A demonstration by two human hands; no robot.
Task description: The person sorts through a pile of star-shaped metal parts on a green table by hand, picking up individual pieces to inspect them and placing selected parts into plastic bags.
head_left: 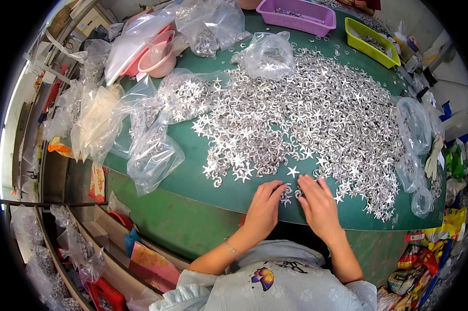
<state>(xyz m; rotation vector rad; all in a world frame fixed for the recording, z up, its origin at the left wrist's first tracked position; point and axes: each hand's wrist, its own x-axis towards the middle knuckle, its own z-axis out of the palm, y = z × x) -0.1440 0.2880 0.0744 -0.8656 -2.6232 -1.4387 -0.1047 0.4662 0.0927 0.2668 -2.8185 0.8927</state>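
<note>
Loose silver metal star and crescent charms form a wide pile [343, 124] on the green table [218, 199]. My left hand [264, 210] rests at the near edge of the table, its fingers curved beside a few silver charms [285, 196]. Just across from it, my right hand [319, 205] lies low over the table with fingers stretched forward. The small charms lie in the gap between my two hands. A single star charm [293, 171] sits just beyond my fingertips. My right fingers partly hide what lies beneath them.
Clear plastic bags [153, 155] crowd the left, one spilling charms [190, 96]. Another clear bag [269, 56] sits atop the pile. Pink basket [158, 57], purple tray [296, 20] and yellow-green tray [371, 44] stand at the back. More bags [414, 129] line the right edge.
</note>
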